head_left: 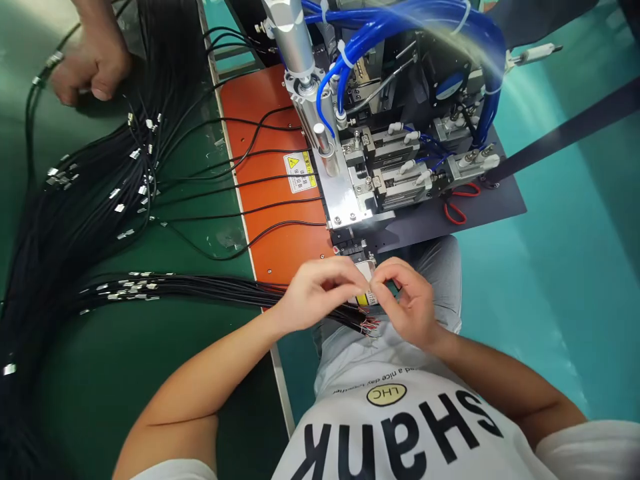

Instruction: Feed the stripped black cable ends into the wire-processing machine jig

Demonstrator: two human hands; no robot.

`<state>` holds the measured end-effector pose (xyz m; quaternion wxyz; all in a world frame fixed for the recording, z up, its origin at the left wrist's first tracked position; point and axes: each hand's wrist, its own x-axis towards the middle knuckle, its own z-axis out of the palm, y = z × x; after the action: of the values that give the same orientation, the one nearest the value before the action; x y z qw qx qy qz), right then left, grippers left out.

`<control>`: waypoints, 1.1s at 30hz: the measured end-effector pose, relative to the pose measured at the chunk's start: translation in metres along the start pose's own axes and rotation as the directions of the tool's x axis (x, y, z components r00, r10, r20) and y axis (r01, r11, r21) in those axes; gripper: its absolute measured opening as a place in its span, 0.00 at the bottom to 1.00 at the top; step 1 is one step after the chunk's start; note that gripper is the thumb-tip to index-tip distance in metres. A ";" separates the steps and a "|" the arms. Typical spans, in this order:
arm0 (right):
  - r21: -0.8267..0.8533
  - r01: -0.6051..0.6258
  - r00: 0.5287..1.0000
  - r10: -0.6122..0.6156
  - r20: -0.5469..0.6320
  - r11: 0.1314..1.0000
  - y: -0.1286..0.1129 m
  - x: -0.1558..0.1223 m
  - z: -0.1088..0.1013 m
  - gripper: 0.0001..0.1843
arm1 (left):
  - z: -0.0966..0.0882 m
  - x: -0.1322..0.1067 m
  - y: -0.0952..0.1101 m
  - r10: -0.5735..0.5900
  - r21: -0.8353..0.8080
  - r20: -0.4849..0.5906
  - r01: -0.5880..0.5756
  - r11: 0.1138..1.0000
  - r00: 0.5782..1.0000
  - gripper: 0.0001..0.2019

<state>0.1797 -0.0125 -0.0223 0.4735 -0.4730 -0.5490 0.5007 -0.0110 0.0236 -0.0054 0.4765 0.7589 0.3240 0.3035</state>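
In front of the machine, my left hand [323, 293] and my right hand [407, 303] meet with thumbs and forefingers pinched together. What lies between the fingertips is too small to make out. A bundle of black cables [215, 288] passes under my left hand and wrist. Its stripped wire ends [369, 324], with reddish and pale strands, stick out just below my fingers. Toward the left, the same bundle shows silver metal connectors [133, 287]. A label with a yellow part [363, 300] is partly hidden behind my fingertips.
A pneumatic machine [345, 167] with blue hoses [420, 17] stands ahead on an orange plate [273, 247]. Several single cables cross that plate. More black cables [55, 267] cover the green table [165, 360]. Another person's hand [93, 63] rests at upper left. Red-handled scissors [457, 203] lie right.
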 end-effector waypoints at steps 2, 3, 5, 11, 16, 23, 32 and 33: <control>-0.049 -0.012 0.998 0.010 -0.054 0.999 0.004 0.008 -0.001 0.06 | 0.001 0.001 0.002 -0.223 -0.097 -0.085 0.215 0.972 0.971 0.05; -0.047 -0.060 0.996 0.056 -0.067 0.997 0.007 0.013 -0.002 0.06 | 0.003 0.000 0.001 -0.260 -0.061 -0.158 0.253 0.966 0.953 0.06; 0.001 -0.183 0.982 0.183 -0.057 0.983 0.015 0.026 -0.004 0.06 | 0.006 -0.003 -0.005 -0.186 0.133 -0.295 0.233 0.963 0.937 0.04; 0.106 -0.378 0.924 0.382 -0.017 0.920 0.036 0.051 -0.012 0.08 | 0.008 -0.010 -0.039 0.050 0.592 -0.198 0.078 0.802 0.979 0.15; 0.173 -0.461 0.885 0.466 0.010 0.871 0.041 0.056 -0.012 0.09 | 0.002 -0.010 -0.045 0.068 0.556 -0.178 0.043 0.830 0.982 0.19; 0.157 -0.486 0.872 0.490 0.016 0.860 0.047 0.063 -0.006 0.10 | -0.005 -0.008 -0.044 -0.008 0.541 -0.193 0.114 0.833 0.981 0.17; 0.181 -0.513 0.856 0.516 0.031 0.839 0.048 0.063 -0.008 0.11 | -0.007 -0.004 -0.046 -0.042 0.518 -0.140 0.109 0.849 0.989 0.19; 0.181 -0.514 0.855 0.517 0.029 0.839 0.048 0.063 -0.007 0.11 | -0.007 -0.004 -0.046 -0.042 0.516 -0.140 0.109 0.850 0.989 0.19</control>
<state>0.1825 0.0533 -0.0669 0.3684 -0.5631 -0.3484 0.6526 -0.0281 0.0392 -0.0457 0.2435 0.8260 0.4526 0.2315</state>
